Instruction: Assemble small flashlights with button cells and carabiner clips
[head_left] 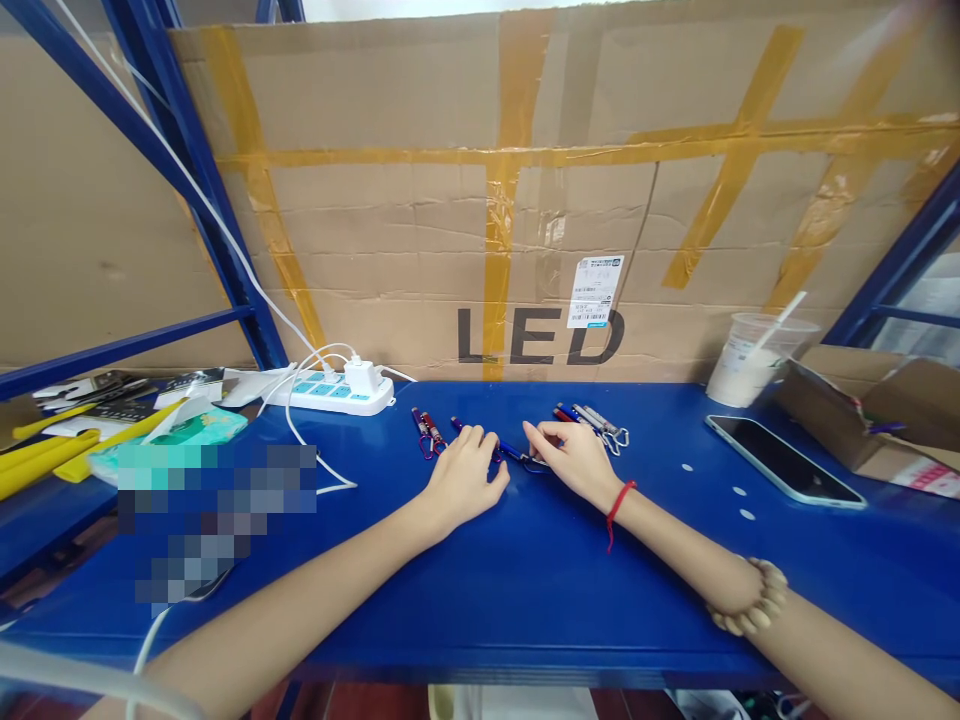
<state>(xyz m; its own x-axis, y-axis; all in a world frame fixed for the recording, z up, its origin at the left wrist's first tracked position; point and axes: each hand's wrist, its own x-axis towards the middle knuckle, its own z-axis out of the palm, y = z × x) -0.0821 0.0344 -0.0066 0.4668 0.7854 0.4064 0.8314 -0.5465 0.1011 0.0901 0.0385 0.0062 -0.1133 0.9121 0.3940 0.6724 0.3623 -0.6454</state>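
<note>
My left hand [463, 475] rests on the blue shelf, fingers bent and thumb held apart. Part of a blue penlight-like tube [457, 424] shows beyond its knuckles, and a purple clip sits in the gap by its thumb. Between my hands lies another slim blue tube [513, 453] with a dark carabiner clip. The curled fingers of my right hand [576, 458] are at that clip; its fingertips are partly hidden. Left of my left hand lie red and blue tubes with clips [427, 432]. Red, blue and silver tubes [596, 420] lie just behind my right hand.
A white power strip [337, 392] with plugged-in cables stands at the back left. To the right are a phone [784, 460], a plastic cup with a straw [739, 365] and an open cardboard box [885, 420]. A large carton [405, 240] walls off the back.
</note>
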